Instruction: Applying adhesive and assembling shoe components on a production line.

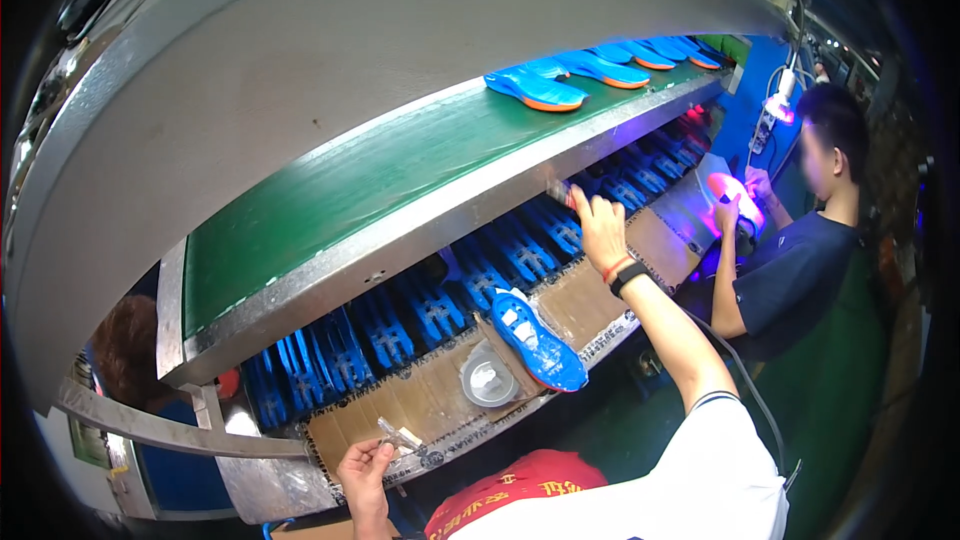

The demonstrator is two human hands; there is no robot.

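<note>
My right hand is raised beside the metal edge of the conveyor, its fingers closed round a small brush-like tool with a reddish handle; motion blurs its end. Low at the left, my left hand has thumb and fingers pinched together over the cardboard; what they hold, if anything, I cannot make out. Small clear and white pieces lie right by its fingertips. Between the hands, a blue shoe rests on the cardboard, its toe toward me. Left of the shoe is a round grey bowl containing something white.
Above the bench runs a green conveyor belt carrying several blue shoe uppers with orange edges. Beneath it stands a row of blue slotted pieces. To the right, a co-worker handles a shoe under a purple lamp. A cable hangs near my right arm.
</note>
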